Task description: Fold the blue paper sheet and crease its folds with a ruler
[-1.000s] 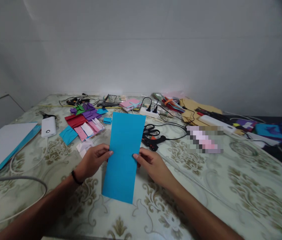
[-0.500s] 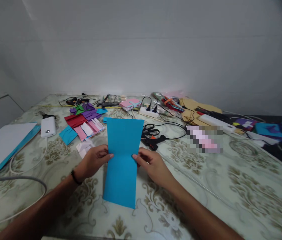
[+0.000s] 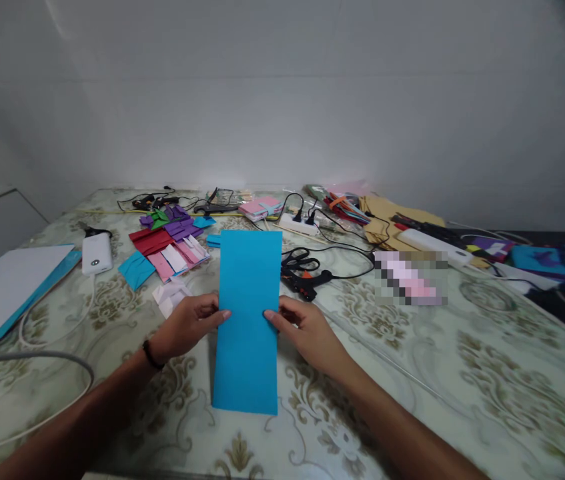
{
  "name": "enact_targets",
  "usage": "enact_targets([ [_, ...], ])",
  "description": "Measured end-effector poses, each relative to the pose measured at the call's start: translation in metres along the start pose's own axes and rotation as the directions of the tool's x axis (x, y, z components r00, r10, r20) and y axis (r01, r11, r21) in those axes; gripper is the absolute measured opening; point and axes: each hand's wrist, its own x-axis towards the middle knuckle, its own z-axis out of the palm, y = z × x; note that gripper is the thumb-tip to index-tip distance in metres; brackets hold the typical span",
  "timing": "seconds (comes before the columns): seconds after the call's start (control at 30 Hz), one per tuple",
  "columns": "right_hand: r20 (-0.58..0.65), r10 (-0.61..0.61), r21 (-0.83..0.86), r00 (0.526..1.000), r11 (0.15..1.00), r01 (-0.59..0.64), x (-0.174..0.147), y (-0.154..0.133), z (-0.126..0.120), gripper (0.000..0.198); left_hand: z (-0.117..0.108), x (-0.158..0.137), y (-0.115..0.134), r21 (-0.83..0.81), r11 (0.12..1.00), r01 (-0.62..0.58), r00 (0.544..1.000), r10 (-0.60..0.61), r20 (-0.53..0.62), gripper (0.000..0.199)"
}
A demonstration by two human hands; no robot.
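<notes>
A long blue sheet of paper [image 3: 249,360] stands tilted between my hands, above the patterned tablecloth. My left hand [image 3: 196,321] pinches its left edge, thumb on the front and fingers behind. At the opposite edge, my right hand [image 3: 302,327] grips it the same way. Just beyond my right hand lie black scissors [image 3: 302,259] and a black glue gun [image 3: 307,283]. A folded white paper piece [image 3: 169,295] rests behind my left hand, close to several folded pink, red and blue paper pieces [image 3: 162,253].
A white power bank [image 3: 97,253] with a cable sits at left, beside stacked white and blue sheets [image 3: 7,287]. Purple folded papers [image 3: 177,223] lie farther back. A white power strip [image 3: 298,224] trails black cords. Brown paper [image 3: 377,230] and a white bar-shaped device [image 3: 435,247] are at right.
The blue paper has straightened: its slanted edges and middle crease look flatter now, and its lower end has shifted slightly right. Both hands keep their hold, the left moving slightly right.
</notes>
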Motion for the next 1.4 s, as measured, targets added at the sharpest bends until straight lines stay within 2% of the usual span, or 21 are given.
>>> enact_targets([
  [0.17,0.027,-0.029,0.153,0.999,0.988,0.025,-0.001,-0.003,-0.002,0.039,-0.003,0.000,0.000,0.038,0.999,-0.001,0.992,0.005,-0.126,0.037],
  [0.27,0.046,-0.043,0.221,0.998,0.975,0.031,0.000,-0.003,-0.003,0.039,-0.005,0.000,0.000,0.034,0.999,0.002,0.987,0.004,-0.163,0.039],
  [0.4,0.066,-0.025,0.337,0.998,0.942,0.001,0.001,-0.002,-0.003,0.036,-0.006,0.000,0.001,-0.007,1.000,0.021,0.988,-0.021,-0.152,0.038],
  [0.53,0.110,-0.005,0.383,0.994,0.923,-0.037,-0.001,-0.003,-0.003,0.039,-0.005,0.001,0.002,-0.078,0.995,0.066,0.994,-0.073,-0.087,0.040],
  [0.73,0.201,-0.013,0.393,0.979,0.917,-0.069,-0.003,-0.008,-0.002,0.047,-0.002,0.001,0.001,-0.187,0.974,0.128,0.991,-0.132,-0.011,0.046],
  [0.93,0.170,0.028,0.351,0.985,0.932,-0.087,-0.004,-0.010,-0.001,0.048,-0.001,0.001,0.003,-0.229,0.962,0.148,0.988,-0.153,-0.004,0.049],
  [1.17,0.175,0.071,0.314,0.982,0.941,-0.124,-0.003,-0.002,0.003,0.053,0.003,0.003,0.002,-0.265,0.940,0.215,0.977,-0.205,0.067,0.055],
  [1.4,0.219,0.035,0.270,0.975,0.958,-0.095,-0.002,-0.006,0.006,0.057,0.009,0.003,-0.005,-0.280,0.933,0.228,0.974,-0.221,0.056,0.048],
])
